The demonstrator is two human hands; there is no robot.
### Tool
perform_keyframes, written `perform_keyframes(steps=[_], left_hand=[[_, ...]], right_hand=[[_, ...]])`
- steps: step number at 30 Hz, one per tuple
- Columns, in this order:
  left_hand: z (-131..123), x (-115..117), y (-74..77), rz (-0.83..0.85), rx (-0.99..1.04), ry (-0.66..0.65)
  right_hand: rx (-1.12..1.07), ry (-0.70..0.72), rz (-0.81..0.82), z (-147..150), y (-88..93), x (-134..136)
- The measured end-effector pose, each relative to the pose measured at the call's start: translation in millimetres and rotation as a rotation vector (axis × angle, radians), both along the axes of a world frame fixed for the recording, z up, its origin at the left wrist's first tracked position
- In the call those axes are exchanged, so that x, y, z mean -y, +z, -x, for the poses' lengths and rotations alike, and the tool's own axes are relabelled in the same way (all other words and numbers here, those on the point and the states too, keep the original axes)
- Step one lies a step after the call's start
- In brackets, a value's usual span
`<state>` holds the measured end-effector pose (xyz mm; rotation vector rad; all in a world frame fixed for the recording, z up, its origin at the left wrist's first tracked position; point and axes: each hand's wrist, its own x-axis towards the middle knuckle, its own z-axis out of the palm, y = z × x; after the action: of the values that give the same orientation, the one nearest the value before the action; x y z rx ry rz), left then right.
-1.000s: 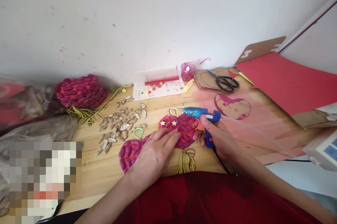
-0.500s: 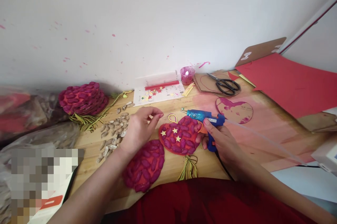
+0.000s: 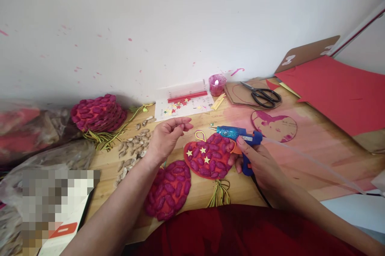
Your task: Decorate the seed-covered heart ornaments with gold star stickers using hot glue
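My right hand (image 3: 255, 159) is wrapped round a blue hot glue gun (image 3: 231, 131), its nozzle facing left and a long clear glue stick (image 3: 313, 159) trailing from its back. Just under the gun lies a red heart (image 3: 210, 155) covered in magenta-painted peanut shells, with three pale yellow stars, a yellow cord loop on top and a yellow-green tassel (image 3: 219, 194) below. My left hand (image 3: 170, 137) hovers left of the loop, thumb pressed to a finger; anything between them is too small to see. Partly behind my left forearm is a second shell-covered heart (image 3: 170, 187).
Loose peanut shells (image 3: 135, 143) lie at left, before a stack of shell-covered hearts (image 3: 99, 113) and plastic bags (image 3: 54, 155). White paper (image 3: 162, 113) with small stars, a pink paint cup (image 3: 217, 85), scissors (image 3: 264, 97), a cardboard heart (image 3: 275, 125) and red sheets (image 3: 339, 95) lie behind and right.
The view has shifted slightly, so things sit a little further right. My left hand has lifted a little and its fingers have straightened. My right hand keeps its grip on the glue gun.
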<state>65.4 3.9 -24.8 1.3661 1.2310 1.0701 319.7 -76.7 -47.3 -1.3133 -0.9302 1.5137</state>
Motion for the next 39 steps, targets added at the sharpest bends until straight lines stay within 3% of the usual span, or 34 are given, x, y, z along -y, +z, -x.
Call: perform_keyframes(steps=[8, 20, 32, 39], left_hand=[[-2, -3, 2.0, 0.083, 0.075, 0.045], [-4, -10, -3.5, 0.082, 0.029, 0.094], [-15, 0, -1.5, 0.095, 0.172, 0.057], [-16, 3, -1.7, 0.061, 0.153, 0.068]], right_hand=[[-0.022, -0.016, -0.01, 0, -3.2, 1], [-0.011, -0.008, -0.005, 1, 4.5, 0], [-0.053, -0.03, -0.002, 3, 9.6, -2], [-0.108, -0.048, 0.013, 3, 7.1, -1]])
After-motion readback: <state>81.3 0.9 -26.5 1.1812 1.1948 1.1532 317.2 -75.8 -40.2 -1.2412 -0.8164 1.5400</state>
